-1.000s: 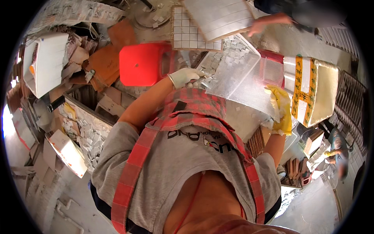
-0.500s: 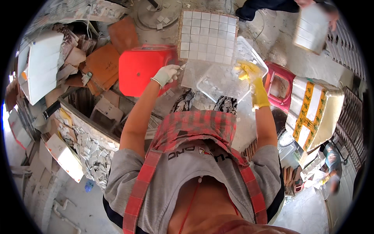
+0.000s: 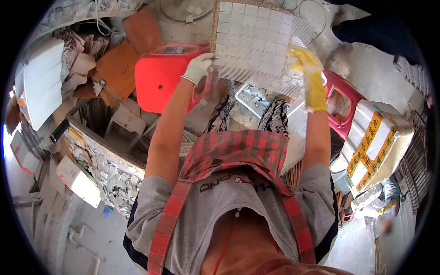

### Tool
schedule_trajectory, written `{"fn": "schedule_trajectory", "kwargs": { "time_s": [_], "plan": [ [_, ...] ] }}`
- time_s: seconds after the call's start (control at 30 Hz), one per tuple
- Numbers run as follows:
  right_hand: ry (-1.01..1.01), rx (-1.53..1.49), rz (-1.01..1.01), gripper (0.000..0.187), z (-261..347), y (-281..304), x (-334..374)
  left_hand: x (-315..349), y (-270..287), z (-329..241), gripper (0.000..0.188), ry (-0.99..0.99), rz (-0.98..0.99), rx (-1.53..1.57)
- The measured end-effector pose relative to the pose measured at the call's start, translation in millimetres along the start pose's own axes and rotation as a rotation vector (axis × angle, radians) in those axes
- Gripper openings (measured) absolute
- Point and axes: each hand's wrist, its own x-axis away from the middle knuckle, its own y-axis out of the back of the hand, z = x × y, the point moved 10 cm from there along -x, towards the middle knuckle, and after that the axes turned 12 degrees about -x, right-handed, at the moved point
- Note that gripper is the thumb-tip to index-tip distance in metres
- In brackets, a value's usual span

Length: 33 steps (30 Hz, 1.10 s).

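A board (image 3: 214,28) carries rows of small white square tiles (image 3: 231,23) in front of me. A translucent ribbed mesh sheet (image 3: 301,36) lies over the tiles and overhangs the board at the right and near edges. My left hand (image 3: 198,68), in a white glove, is closed at the sheet's left edge, its fingertips pinched together. My right hand (image 3: 306,62), in a yellow glove, is over the sheet's right side; motion smears its fingers. Below the board, a white plastic basket (image 3: 245,101) holds loose tile pieces, partly hidden by the sheet.
A red stool (image 3: 153,85) stands at the left, and a darker red stool (image 3: 343,105) at the right. Nearby is a taped white foam box (image 3: 382,146). Broken tiles (image 3: 112,183) are heaped at the left. Another person's dark-clothed leg (image 3: 376,32) is at the far right.
The mesh sheet has moved away from me, from the board's near edge to over the tiles. Both my hands moved farther out. The other person's tiled board has left view.
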Motion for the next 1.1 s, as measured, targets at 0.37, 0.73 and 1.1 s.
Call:
{"fn": "schedule_trajectory", "kwargs": {
  "time_s": [0.37,0.73,1.1],
  "plan": [
    [-0.036,0.199,-0.393,0.03,60.5,150.2,144.3,17.8,-123.2,-18.0,0.029,-0.501,-0.187,-0.832],
    [-0.081,0.368,-0.58,0.038,21.7,221.7,217.5,-74.5,-104.6,-66.5,0.06,-0.714,-0.511,-1.119],
    [-0.082,0.262,-0.524,0.04,-9.1,261.8,230.4,-94.0,-71.5,-67.5,0.03,-0.572,-0.468,-0.81]
  ]
}}
